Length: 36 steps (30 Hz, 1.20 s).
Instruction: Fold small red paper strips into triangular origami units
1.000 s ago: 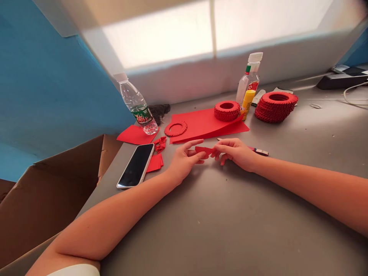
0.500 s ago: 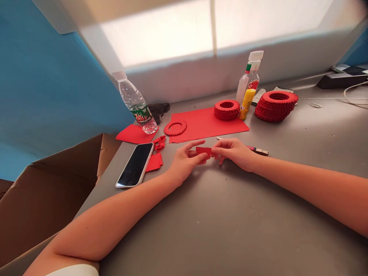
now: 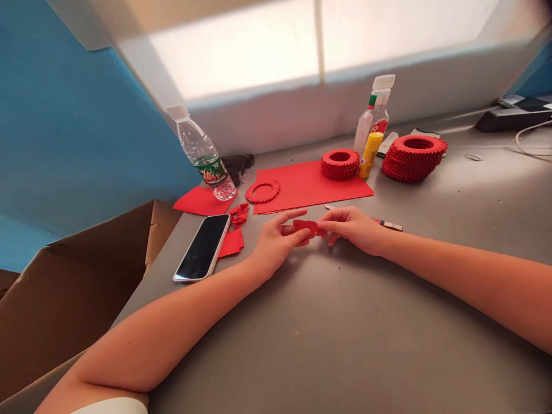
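Note:
My left hand [image 3: 278, 238] and my right hand [image 3: 351, 227] meet over the grey table, pinching a small piece of red paper [image 3: 305, 227] between their fingertips. Just beyond my fingers lies a flat red paper sheet [image 3: 310, 187]. On that sheet's far edge stands a ring of folded red paper units [image 3: 340, 164]. A thin red paper ring [image 3: 263, 191] lies to its left. Behind my right hand rests a slim pen-like tool [image 3: 390, 225], partly hidden by the hand. Left of my left hand lies a black-screened smartphone [image 3: 202, 248].
A water bottle [image 3: 204, 156], a glue stick [image 3: 371, 155], a clear glue bottle [image 3: 374, 109] and a stacked red paper ring [image 3: 414, 159] stand at the back. Red paper scraps [image 3: 232, 243] lie by the phone. A cardboard box [image 3: 73, 305] sits beyond the table's left edge.
The red sheet's raised edge has dropped flat since the oldest frame. My hands have stayed close together, and the small red piece now looks shorter between my fingertips.

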Each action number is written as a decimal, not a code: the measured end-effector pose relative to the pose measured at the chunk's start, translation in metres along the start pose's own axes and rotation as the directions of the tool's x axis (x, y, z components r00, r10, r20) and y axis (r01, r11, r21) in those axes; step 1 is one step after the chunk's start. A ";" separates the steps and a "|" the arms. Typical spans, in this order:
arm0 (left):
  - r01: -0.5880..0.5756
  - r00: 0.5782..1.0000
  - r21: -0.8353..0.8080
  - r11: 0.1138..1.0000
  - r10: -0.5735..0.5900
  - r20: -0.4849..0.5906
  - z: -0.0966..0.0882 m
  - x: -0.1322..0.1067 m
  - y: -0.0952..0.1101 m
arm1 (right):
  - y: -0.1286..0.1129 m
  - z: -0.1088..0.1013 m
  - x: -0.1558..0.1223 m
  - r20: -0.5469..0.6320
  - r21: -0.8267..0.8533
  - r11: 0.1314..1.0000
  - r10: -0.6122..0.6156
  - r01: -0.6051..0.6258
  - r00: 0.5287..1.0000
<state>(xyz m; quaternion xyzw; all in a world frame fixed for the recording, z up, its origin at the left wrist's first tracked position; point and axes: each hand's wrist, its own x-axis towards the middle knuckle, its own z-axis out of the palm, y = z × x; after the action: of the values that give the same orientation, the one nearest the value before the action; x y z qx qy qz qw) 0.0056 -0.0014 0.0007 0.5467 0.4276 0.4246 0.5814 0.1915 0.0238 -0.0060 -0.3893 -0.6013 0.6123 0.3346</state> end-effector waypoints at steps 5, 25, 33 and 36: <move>-0.010 1.000 -0.009 1.000 0.010 0.010 0.000 0.000 -0.002 | 0.003 -0.001 0.000 -0.047 -0.032 0.999 -0.007 0.006 0.999; 0.080 0.996 -0.066 0.995 -0.082 -0.026 0.004 -0.004 0.002 | 0.001 0.014 -0.011 -0.120 -0.587 0.767 -0.399 0.259 0.909; 0.102 0.991 -0.097 0.990 -0.109 -0.072 -0.002 0.002 -0.003 | 0.012 0.007 -0.008 0.141 -0.683 0.496 -0.630 0.536 0.763; 0.092 0.993 -0.089 0.992 -0.097 -0.065 -0.003 0.003 -0.002 | 0.013 0.006 -0.008 0.195 -0.701 0.440 -0.639 0.562 0.744</move>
<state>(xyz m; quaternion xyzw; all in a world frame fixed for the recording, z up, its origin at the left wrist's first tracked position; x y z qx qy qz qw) 0.0040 0.0016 -0.0016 0.4855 0.4543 0.4331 0.6086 0.1909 0.0135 -0.0189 -0.2781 -0.8715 0.1446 0.3770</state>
